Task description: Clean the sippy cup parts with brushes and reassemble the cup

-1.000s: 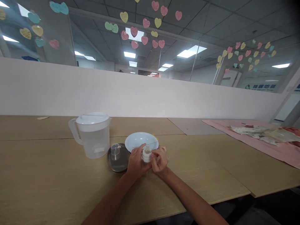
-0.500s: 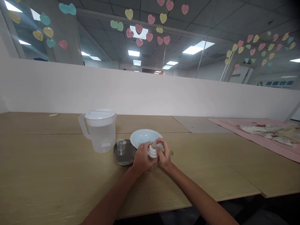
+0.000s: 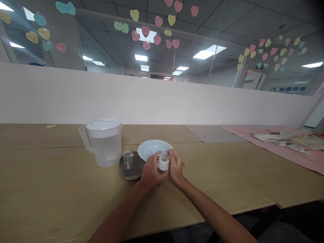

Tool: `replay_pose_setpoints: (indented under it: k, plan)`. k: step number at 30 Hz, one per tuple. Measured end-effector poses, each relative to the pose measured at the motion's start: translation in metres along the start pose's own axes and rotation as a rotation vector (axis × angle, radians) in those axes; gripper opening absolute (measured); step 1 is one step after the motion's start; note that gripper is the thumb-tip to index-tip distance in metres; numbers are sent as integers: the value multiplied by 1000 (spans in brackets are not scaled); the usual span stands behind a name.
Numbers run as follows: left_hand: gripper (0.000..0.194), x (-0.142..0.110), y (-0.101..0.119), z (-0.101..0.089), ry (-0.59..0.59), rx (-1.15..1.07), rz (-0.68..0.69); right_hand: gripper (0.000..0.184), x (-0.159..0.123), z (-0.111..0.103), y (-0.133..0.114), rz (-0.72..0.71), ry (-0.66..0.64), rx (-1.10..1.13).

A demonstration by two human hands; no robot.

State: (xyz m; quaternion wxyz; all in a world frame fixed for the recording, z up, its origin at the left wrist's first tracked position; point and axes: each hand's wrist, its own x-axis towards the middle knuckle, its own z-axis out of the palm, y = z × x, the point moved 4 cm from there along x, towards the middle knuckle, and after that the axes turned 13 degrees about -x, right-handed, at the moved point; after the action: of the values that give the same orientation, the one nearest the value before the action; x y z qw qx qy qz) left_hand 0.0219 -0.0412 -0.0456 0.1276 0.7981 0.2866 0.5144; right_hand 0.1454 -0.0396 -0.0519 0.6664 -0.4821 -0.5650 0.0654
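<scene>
A baby bottle with a white screw ring and a clear teat (image 3: 163, 164) stands between my hands. My left hand (image 3: 151, 171) is closed round its left side, hiding most of the body. On the other side my right hand (image 3: 175, 166) is closed against the ring, fingertips beside the teat. Just behind is a pale blue bowl (image 3: 149, 144) with something thin in it. To the left, a clear domed cap (image 3: 127, 158) sits on a round metal tray (image 3: 136, 172).
A lidded clear plastic jug (image 3: 106, 148) holding liquid stands left of the tray. Something small and green (image 3: 184, 164) pokes out past my right hand. Far right, a pink cloth (image 3: 286, 153) bears packets. A flat pale piece (image 3: 52, 126) lies at the back left. The table's front edge runs below my right forearm.
The fingers of my right hand have drawn in along the ring, from raised over the teat to upright beside it. My left hand keeps its hold. The whole view has shifted slightly.
</scene>
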Motion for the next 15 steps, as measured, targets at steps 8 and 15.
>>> replay_pose_setpoints:
  k: [8,15]
  plan:
    - [63,-1,-4,3,9,-61,-47,30,-2,3,8,129,65,173]
    - [55,-3,-13,6,10,-161,-134,36,5,3,-3,-11,-111,-65]
